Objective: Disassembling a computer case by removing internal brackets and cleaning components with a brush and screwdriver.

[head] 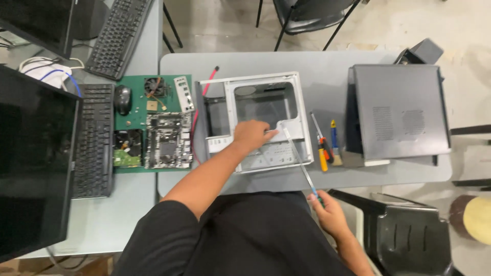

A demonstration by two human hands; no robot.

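Right hand point(327, 209), nearest at approx 5 o'clock, is closed round the handle of a long screwdriver point(299, 161) whose shaft runs up to 11 o'clock into the open pc case point(255, 120); left hand point(251, 135) lies w/ fingers curled on the case's inner frame, tip of the driver just beside it; can't tell if it pinches a screw. Case sits mid-table at 12 o'clock, side off, interior stripped bare; judging by that, teardown looks mostly done, w/ only frame fixings left. Spare screwdrivers & a small brush point(327, 148) lie at 1 o'clock by the case; motherboard point(166, 140), hard drive point(127, 148) & cooler fan point(155, 86) already out on the green mat point(134, 110) at 10 o'clock; dark side panel point(399, 110) at 2 o'clock; keyboard point(92, 140) & monitor point(30, 163) far left.
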